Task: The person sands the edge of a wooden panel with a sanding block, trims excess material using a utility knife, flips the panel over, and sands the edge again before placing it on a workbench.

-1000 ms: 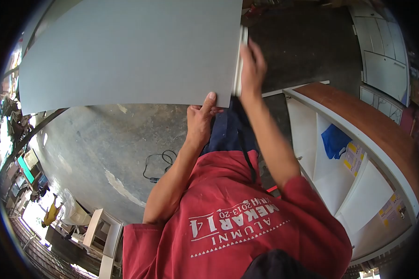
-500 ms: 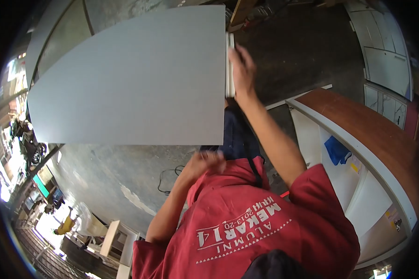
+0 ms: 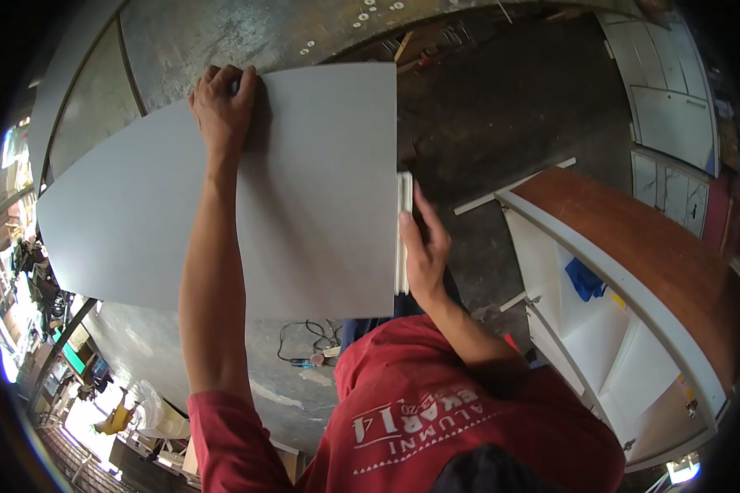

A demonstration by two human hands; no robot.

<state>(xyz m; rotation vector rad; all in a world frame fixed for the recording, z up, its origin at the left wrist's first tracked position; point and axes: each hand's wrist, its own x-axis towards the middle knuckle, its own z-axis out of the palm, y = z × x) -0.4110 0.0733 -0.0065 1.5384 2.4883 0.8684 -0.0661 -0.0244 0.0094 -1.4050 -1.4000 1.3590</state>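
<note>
A large pale grey board (image 3: 321, 189) lies flat in front of me, its long sides bowed by the lens. My left hand (image 3: 224, 103) reaches across it, fingers curled over its far edge. Along the board's right end sticks out a white ridged strip (image 3: 403, 246); whether it is joined to the board I cannot tell. My right hand (image 3: 426, 251) grips this strip from the right, thumb on top and fingers along its outer side. The board hides what lies under it.
A cabinet with a brown panel (image 3: 633, 255) lies open at right, with a blue cloth (image 3: 584, 280) inside. On the floor sit a blue corded tool (image 3: 307, 361) and a white strip (image 3: 514, 187). White cabinets (image 3: 674, 123) stand at the far right. Beyond the board is a worn grey surface (image 3: 214, 37).
My left hand has gone from near my waist to the board's far edge. The board and the white strip have come nearer to me, with my right hand still at the strip.
</note>
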